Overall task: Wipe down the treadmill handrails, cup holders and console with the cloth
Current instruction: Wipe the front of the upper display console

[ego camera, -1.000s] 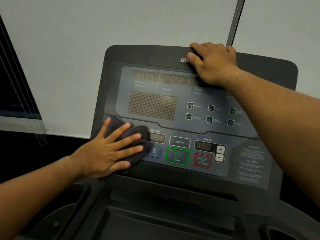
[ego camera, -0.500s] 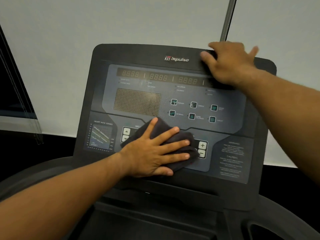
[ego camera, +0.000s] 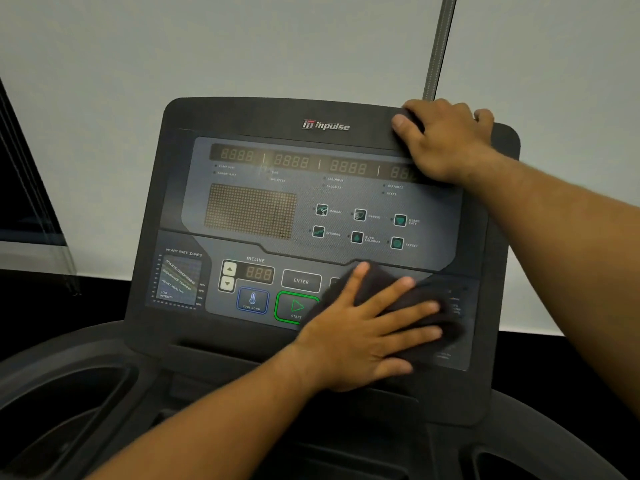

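cloth (ego camera: 408,301): dark, bunched; on lower-right corner of the console (ego camera: 242,116) face, pinned under the palm, hiding the right-end keys + part of the small print.
left hand (ego camera: 367,336): fingers straight + spread, pressing cloth flat; no grasp.
right hand (ego camera: 446,142): hooked over console top edge nr top-right corner, fingers curled behind, thumb on front; bracing.
change: 1 s ago cloth at lower-left edge; 0.5 s ago mid bottom row; now at right end. Right hand has slid right, logo (ego camera: 325,125) uncovered.
meaning: bottom key row prob. one pass done, left to right; upper readouts likely still due.
uncovered keys: ENTER key (ego camera: 300,280), cool-down key (ego camera: 252,301), heart-rate chart (ego camera: 180,277); START key (ego camera: 294,306) partly behind the hand's heel.
cup holder (ego camera: 62,420): below console's lower-left corner; second cup holder (ego camera: 505,462) below lower-right corner; both unwiped, by the look.
handrails: not clearly in view.
backdrop: pale blind (ego camera: 173,57), grey strip (ego camera: 440,46) behind top edge.
in the way: right hand covers top-right corner + end of the readout row (ego camera: 294,161); needs shifting before that patch. Pressure on keys may trigger one.
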The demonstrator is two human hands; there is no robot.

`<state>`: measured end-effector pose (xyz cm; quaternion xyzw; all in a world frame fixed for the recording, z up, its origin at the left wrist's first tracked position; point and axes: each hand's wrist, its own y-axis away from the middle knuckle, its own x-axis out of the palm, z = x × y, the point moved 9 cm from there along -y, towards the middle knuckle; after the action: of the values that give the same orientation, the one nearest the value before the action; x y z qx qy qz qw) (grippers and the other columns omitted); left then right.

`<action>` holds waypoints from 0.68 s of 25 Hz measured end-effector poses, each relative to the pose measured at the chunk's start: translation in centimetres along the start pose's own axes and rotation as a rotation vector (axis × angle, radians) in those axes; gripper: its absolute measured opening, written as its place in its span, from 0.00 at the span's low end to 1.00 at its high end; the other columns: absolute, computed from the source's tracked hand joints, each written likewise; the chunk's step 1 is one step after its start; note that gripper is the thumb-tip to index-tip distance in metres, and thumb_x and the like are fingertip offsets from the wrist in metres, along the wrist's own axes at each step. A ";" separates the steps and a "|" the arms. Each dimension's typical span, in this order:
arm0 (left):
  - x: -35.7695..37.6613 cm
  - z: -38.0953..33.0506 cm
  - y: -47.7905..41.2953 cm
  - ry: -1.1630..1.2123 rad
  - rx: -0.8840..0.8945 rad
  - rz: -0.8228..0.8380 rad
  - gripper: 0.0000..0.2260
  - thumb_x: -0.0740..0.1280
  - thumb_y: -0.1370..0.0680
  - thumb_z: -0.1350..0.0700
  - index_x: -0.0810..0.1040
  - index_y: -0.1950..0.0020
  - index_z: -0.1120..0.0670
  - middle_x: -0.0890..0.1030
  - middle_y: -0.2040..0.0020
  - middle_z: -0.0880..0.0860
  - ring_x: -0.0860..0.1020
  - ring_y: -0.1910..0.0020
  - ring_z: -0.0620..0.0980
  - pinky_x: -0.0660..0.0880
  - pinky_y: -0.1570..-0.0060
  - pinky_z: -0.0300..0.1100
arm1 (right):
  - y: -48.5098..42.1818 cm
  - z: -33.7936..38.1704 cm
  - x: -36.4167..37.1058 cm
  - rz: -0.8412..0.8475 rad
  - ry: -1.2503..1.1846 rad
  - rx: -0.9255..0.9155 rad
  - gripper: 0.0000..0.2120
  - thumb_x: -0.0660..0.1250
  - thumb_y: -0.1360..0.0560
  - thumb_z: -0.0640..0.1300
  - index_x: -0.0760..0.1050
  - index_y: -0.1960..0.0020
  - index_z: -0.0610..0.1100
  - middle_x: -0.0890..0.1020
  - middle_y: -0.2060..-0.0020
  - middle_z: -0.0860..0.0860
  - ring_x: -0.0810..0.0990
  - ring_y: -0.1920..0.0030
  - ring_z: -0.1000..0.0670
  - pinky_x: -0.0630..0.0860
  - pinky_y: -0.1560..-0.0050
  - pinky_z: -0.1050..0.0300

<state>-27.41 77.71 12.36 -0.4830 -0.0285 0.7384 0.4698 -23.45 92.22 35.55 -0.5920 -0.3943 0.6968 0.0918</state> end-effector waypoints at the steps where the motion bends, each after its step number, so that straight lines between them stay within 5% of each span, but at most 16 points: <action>1: 0.0 1.4 1.7 -0.018 -0.014 0.006 0.25 0.55 0.19 0.38 0.61 0.23 0.43 0.59 0.21 0.46 0.52 0.22 0.58 0.50 0.31 0.72 | 0.0 0.0 0.0 -0.004 -0.005 -0.006 0.25 0.46 0.21 0.64 0.69 0.33 0.54 0.75 0.37 0.44 0.69 0.35 0.38 0.54 0.33 0.37; 6: 0.2 11.6 11.8 -0.087 -0.199 0.038 0.28 0.50 0.20 0.35 0.54 0.21 0.43 0.54 0.20 0.47 0.51 0.22 0.59 0.50 0.32 0.73 | 0.1 0.1 0.0 -0.027 -0.005 -0.016 0.25 0.46 0.21 0.64 0.69 0.33 0.54 0.75 0.37 0.45 0.69 0.35 0.39 0.55 0.33 0.38; 11: -0.7 20.9 15.4 0.052 -0.827 0.046 0.30 0.41 0.21 0.33 0.43 0.21 0.43 0.38 0.21 0.41 0.32 0.23 0.48 0.38 0.32 0.71 | -0.6 0.0 0.0 -0.004 -0.092 0.035 0.24 0.46 0.21 0.63 0.73 0.37 0.56 0.77 0.39 0.47 0.70 0.36 0.40 0.55 0.33 0.38; 17: -2.6 26.2 6.9 0.092 -0.901 0.067 0.29 0.42 0.20 0.35 0.40 0.21 0.42 0.36 0.21 0.45 0.33 0.23 0.53 0.32 0.33 0.68 | -0.3 0.1 -0.1 -0.039 -0.089 0.038 0.21 0.47 0.20 0.60 0.75 0.41 0.55 0.78 0.44 0.47 0.72 0.39 0.40 0.55 0.34 0.37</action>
<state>-51.16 82.77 24.70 -0.6721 -0.3108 0.6448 0.1893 -23.57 92.32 35.85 -0.5508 -0.3960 0.7280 0.0989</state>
